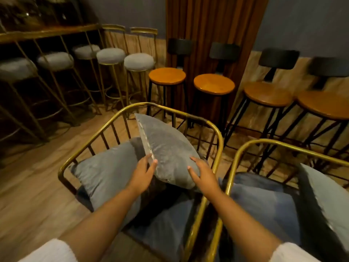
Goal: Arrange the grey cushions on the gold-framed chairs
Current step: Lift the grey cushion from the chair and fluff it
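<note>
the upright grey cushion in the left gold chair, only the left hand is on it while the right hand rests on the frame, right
Not quite. In the head view both hands are on the upright grey cushion: the left hand at its seamed edge, the right hand on its lower corner, not on the gold frame.

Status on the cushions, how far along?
Looks done: the right chair has a cushion propped at its back. In hand: both hands, left and right, are on the upright cushion in the left chair. Left: settle it, perhaps straighten the flat cushion.
</note>
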Demonstrator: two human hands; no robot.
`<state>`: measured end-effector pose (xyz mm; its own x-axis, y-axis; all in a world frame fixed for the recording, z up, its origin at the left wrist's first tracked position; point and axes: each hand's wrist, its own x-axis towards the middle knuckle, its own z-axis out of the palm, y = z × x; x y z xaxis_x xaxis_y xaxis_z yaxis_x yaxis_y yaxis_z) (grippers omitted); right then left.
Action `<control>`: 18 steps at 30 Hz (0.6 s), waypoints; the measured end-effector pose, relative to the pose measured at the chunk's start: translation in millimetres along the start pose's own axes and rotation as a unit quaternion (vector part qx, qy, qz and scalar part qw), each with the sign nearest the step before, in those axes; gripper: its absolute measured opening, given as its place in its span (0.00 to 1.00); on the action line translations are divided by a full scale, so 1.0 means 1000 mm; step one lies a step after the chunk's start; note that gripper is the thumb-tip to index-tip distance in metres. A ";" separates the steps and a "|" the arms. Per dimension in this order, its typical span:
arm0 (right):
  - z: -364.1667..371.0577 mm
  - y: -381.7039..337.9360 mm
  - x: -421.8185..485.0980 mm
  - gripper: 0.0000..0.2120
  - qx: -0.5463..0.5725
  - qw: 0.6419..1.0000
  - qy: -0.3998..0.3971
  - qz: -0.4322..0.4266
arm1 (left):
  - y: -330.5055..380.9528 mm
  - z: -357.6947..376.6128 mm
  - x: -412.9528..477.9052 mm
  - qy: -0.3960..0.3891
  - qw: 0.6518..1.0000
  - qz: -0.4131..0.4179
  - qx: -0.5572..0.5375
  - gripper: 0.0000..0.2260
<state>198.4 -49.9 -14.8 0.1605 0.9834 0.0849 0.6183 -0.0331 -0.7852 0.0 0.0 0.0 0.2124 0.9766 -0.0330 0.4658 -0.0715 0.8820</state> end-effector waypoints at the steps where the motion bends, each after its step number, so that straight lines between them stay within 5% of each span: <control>1: 0.007 0.003 0.013 0.27 -0.011 1.000 -0.014 0.002 | -0.002 -0.003 0.012 0.022 0.999 -0.032 -0.029 0.20; 6: 0.053 0.009 0.054 0.49 -0.053 0.985 -0.163 0.006 | -0.035 -0.027 0.071 0.052 0.988 -0.137 -0.041 0.22; 10: 0.089 0.026 0.067 0.56 -0.161 0.962 -0.221 -0.017 | -0.063 -0.049 0.124 0.049 0.982 -0.181 -0.036 0.23; 14: 0.106 0.033 0.084 0.54 -0.185 0.963 -0.195 0.004 | -0.075 -0.060 0.182 0.010 0.976 -0.213 -0.045 0.24; 18: 0.098 0.033 0.090 0.44 -0.087 0.994 -0.020 0.065 | -0.079 -0.070 0.228 -0.053 0.976 -0.209 -0.036 0.24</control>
<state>157.8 55.3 -92.7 0.2186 0.9751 -0.0373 0.7189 -0.1868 -0.6695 -48.6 242.6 -44.4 0.1060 0.8904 -0.4426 0.4706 0.3472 0.8112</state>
